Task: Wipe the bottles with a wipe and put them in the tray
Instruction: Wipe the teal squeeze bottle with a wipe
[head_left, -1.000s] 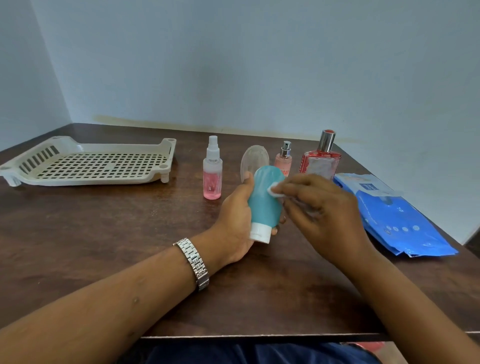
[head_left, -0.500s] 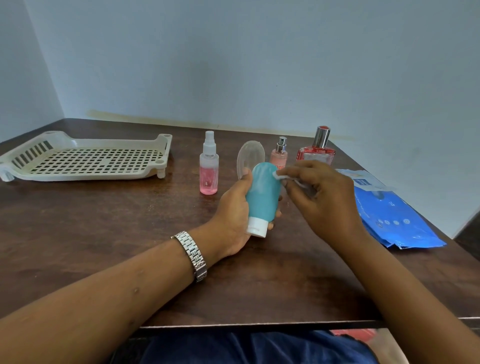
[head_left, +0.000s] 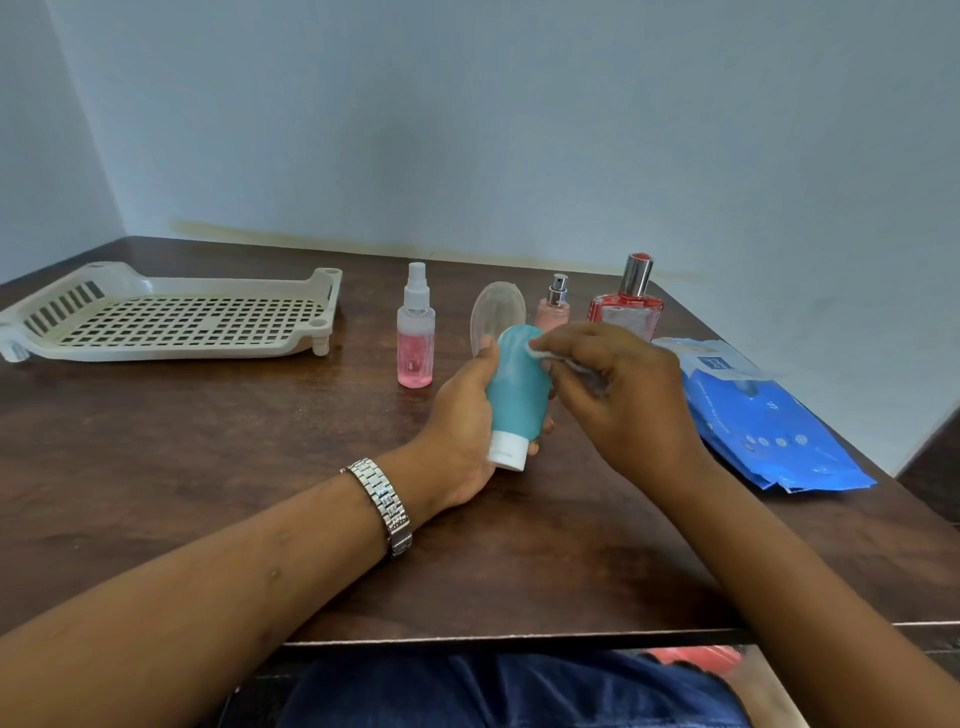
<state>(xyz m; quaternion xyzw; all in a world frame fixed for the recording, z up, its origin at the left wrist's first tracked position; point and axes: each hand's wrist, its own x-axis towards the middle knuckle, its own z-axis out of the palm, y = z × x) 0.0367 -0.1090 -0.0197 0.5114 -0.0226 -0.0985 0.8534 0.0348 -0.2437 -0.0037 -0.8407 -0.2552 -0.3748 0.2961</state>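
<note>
— Holding what, the left hand (head_left: 460, 436)?
— It is curled round the teal bottle (head_left: 519, 395), cap down, mid-table (head_left: 208, 467).
— The right hand (head_left: 628, 410)?
— It pinches a wipe (head_left: 544, 353) against the bottle's upper end.
— The tray (head_left: 171, 353)?
— Far left, well apart. A spray bottle (head_left: 415, 338) stands between, and the wipe pack (head_left: 769, 436) lies at right.
</note>
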